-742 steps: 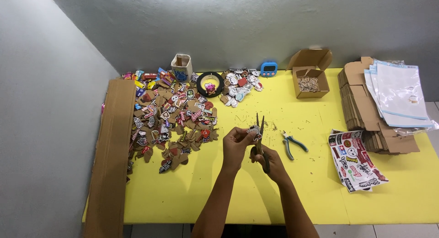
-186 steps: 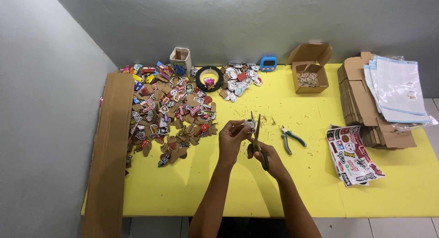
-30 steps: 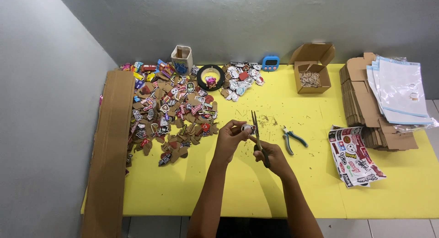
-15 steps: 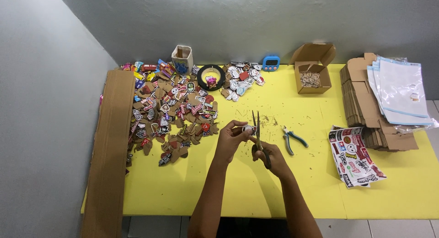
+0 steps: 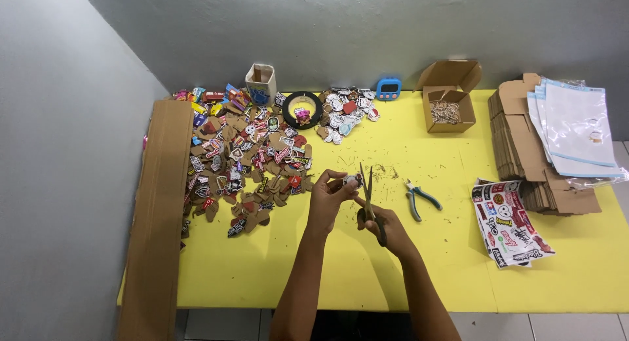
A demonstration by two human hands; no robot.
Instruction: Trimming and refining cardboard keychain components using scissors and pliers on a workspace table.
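Observation:
Above the middle of the yellow table (image 5: 327, 275), my left hand (image 5: 331, 195) pinches a small cardboard-backed sticker piece (image 5: 352, 180) between thumb and fingers. My right hand (image 5: 379, 222) grips a pair of scissors (image 5: 367, 193) by the handles, blades pointing up and away right beside the piece. Both hands are close together, held above the tabletop.
A big pile of cut sticker pieces (image 5: 249, 157) lies at the left, with long cardboard strips (image 5: 157, 210) along the left edge. Blue-handled pliers (image 5: 419, 198) lie to the right of my hands. A sticker sheet (image 5: 508, 220), stacked cardboard (image 5: 524, 138), clear bags (image 5: 576, 128), an open box (image 5: 449, 105), tape roll (image 5: 302, 110), cup (image 5: 260, 84) and blue timer (image 5: 389, 88) are also on the table.
My hands stay in the same spot over the table. The scissors have tilted slightly and the piece has turned a little in my left fingers.

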